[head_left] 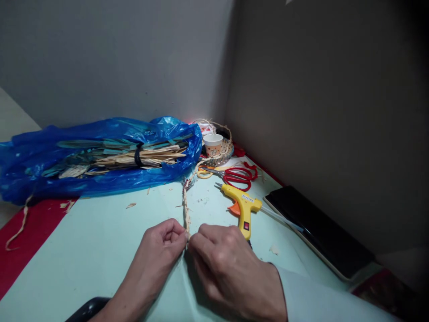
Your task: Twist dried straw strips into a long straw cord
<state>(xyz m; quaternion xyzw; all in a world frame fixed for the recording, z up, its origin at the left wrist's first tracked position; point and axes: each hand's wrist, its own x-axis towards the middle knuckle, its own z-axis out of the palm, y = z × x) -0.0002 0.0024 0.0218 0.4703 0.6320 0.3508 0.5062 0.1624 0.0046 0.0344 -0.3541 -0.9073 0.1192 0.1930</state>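
Observation:
A thin braided straw cord (185, 206) runs across the pale green table sheet (100, 250) from a clip near the blue bag toward me. My left hand (160, 251) and my right hand (225, 264) meet at its near end. Both hands have curled fingers pinching the cord's end between fingertips. A yellow glue gun (242, 206) lies just right of my right hand.
A blue plastic bag (90, 156) holding a tied bundle of straw strips lies at the back left. Red-handled scissors (236, 175), a paper cup (213, 144) and a small woven basket sit at the back corner. A dark phone (318, 230) lies by the right wall.

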